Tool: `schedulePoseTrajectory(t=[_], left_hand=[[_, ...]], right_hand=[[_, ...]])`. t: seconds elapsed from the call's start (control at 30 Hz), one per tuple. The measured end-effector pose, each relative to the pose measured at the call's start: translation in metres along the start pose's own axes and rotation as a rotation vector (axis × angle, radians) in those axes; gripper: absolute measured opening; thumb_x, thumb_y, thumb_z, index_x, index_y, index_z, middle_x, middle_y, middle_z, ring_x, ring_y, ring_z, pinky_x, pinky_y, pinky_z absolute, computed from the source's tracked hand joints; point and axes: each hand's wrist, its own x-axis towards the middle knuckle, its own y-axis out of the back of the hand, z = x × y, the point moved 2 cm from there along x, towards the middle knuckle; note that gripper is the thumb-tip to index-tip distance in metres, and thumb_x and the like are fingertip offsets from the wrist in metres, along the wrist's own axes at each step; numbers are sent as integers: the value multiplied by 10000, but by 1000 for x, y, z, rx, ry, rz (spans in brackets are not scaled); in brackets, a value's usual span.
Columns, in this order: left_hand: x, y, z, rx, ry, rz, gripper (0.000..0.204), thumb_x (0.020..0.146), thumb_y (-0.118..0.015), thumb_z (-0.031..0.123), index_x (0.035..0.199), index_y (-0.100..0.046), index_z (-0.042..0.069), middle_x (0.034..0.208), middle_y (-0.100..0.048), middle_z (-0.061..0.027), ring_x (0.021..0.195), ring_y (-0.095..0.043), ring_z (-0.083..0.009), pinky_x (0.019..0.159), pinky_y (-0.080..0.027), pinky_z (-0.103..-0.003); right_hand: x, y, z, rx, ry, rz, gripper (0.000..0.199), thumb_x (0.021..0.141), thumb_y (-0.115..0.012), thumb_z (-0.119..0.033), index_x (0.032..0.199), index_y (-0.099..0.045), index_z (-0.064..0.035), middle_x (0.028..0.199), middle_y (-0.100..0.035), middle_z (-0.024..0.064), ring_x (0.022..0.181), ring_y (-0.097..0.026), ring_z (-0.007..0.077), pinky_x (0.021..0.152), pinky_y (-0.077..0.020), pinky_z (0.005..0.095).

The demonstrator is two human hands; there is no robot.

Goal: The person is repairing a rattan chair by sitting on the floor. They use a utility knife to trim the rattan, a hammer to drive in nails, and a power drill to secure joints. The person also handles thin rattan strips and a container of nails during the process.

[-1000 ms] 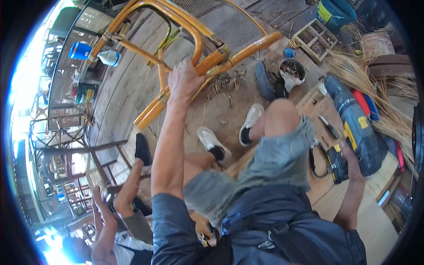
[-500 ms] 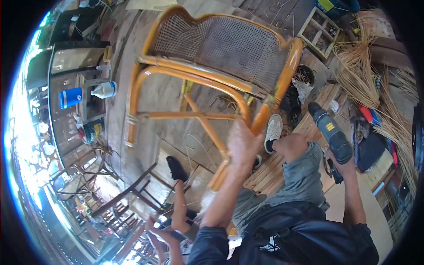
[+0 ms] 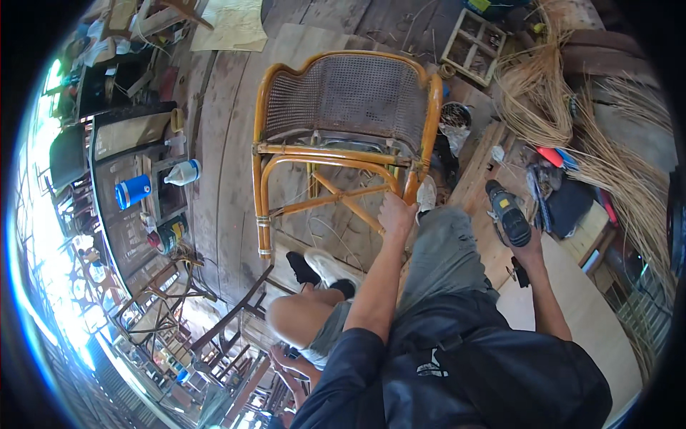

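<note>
A: Which hand held the rattan chair [image 3: 343,136], and how did the fingers stand?

B: The left hand [image 3: 397,214] was clenched around the lower end of the chair's right-hand upright, where the orange frame met the curved front rail. The arm reached forward from the lower edge of the view, fully extended.

A: And the other hand?

B: The right hand [image 3: 527,252] gripped the handle of a cordless drill [image 3: 509,220], fingers wrapped tight. The drill's body pointed up and away from the person, its nose toward the chair but well apart from it.

A: Where did the chair lie on the plank floor [image 3: 221,164]?

B: It stood tipped on the boards ahead of the person's knees, woven cane back farthest from the person, legs and cross-braces nearest. Its long axis ran from the gripped joint away toward the far edge of the floor.

A: Which hand was nearer the frame?

B: The left, already touching it. The drill sat to the right of the gripped upright, over a light wooden board [image 3: 500,171]; the joint lay to its left and slightly forward.

A: Anything alongside?

B: Loose bundles of rattan strips [image 3: 614,157] lay toward the right edge of the floor.
</note>
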Motion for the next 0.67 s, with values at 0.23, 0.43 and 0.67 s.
schedulePoseTrajectory(t=[0.23, 0.43, 0.67], left_hand=[[0, -8, 3, 70, 72, -10, 627, 690, -755, 353, 1073, -431, -23, 1026, -613, -210, 991, -605, -386, 816, -517, -469], [7, 1, -1, 45, -16, -67, 659, 698, -747, 394, 1118, -494, -46, 1027, -632, -266, 1012, -612, -386, 861, -482, -459], [22, 8, -5, 285, -71, -326, 790, 711, -701, 549, 1206, -547, -47, 1109, -613, -273, 1105, -577, -374, 942, -435, -448]], right_hand=[[-33, -6, -19, 251, 15, 63, 432, 705, -754, -205, 1066, -607, -20, 916, -680, 143, 867, -670, 248, 767, -504, 348], [-56, -20, -27, 283, -105, 7, 414, 722, -722, -188, 1087, -610, -28, 912, -677, 171, 876, -668, 277, 762, -501, 343], [-81, -40, 0, 310, -106, 16, 409, 729, -678, -138, 1118, -601, -37, 959, -677, 194, 926, -665, 290, 789, -502, 365]])
